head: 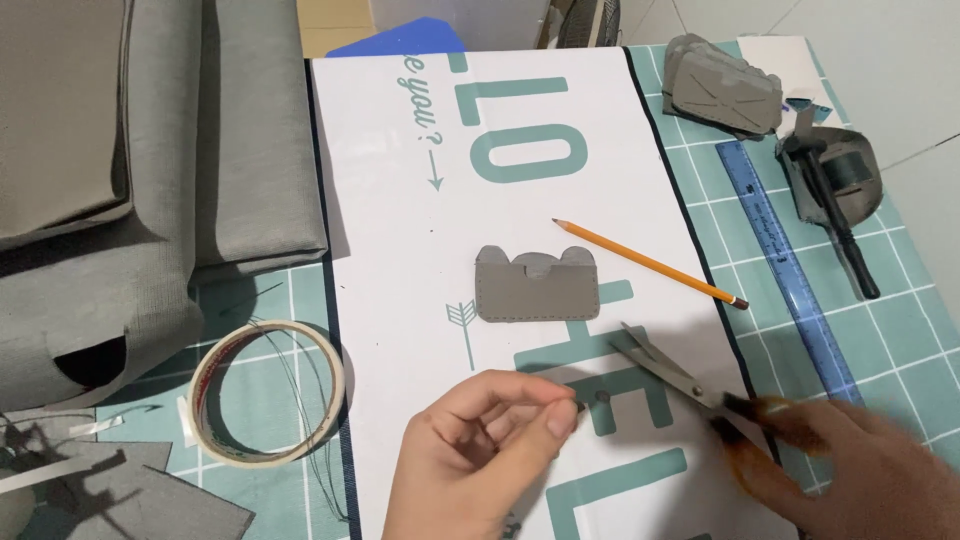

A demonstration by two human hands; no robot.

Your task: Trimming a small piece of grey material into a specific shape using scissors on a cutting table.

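My left hand is at the bottom centre, thumb and fingers pinched on a tiny dark grey piece just above the white printed sheet. My right hand, blurred at the lower right, grips orange-handled scissors. Their blades point up and left toward the pinched piece. A small stitched grey card holder lies flat on the sheet above my hands. A yellow pencil lies diagonally to its right.
A tape roll sits on the teal grid cutting mat at left, with grey scraps below it. Folded grey fabric fills the upper left. A blue ruler, a dark tool and grey cut pieces lie at right.
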